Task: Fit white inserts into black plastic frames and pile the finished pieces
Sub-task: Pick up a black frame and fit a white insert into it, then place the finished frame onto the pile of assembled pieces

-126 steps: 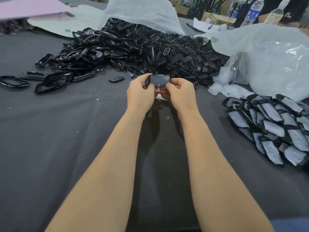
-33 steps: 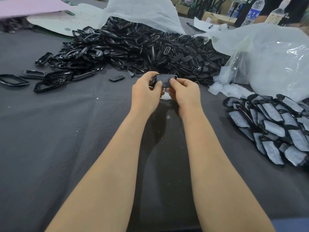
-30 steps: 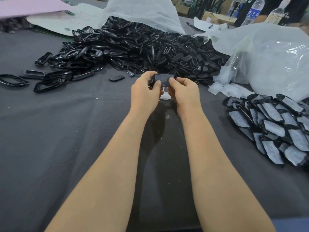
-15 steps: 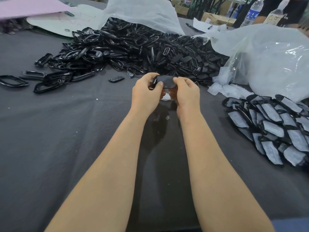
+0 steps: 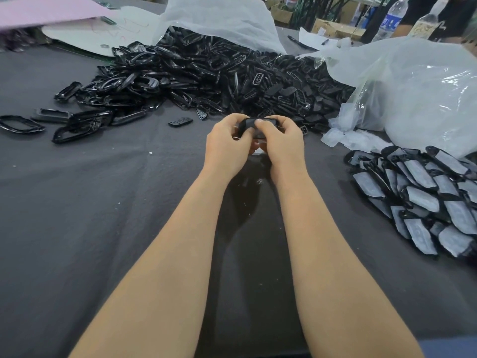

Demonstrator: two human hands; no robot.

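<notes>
A large heap of loose glossy black plastic frames lies on the grey cloth, so most of the work looks undone. At centre, the left hand and right hand both clasp one black oval frame just above the cloth, the right thumb on top. On the right sits a sizeable pile of finished white-faced pieces.

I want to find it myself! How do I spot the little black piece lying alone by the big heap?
Find the big heap of glossy black plastic frames at the back of the dark grey cloth. Just before its near edge, left of the left hand, lies a small flat black plastic bar. It is solid with a row of little marks, not an open loop.
</notes>
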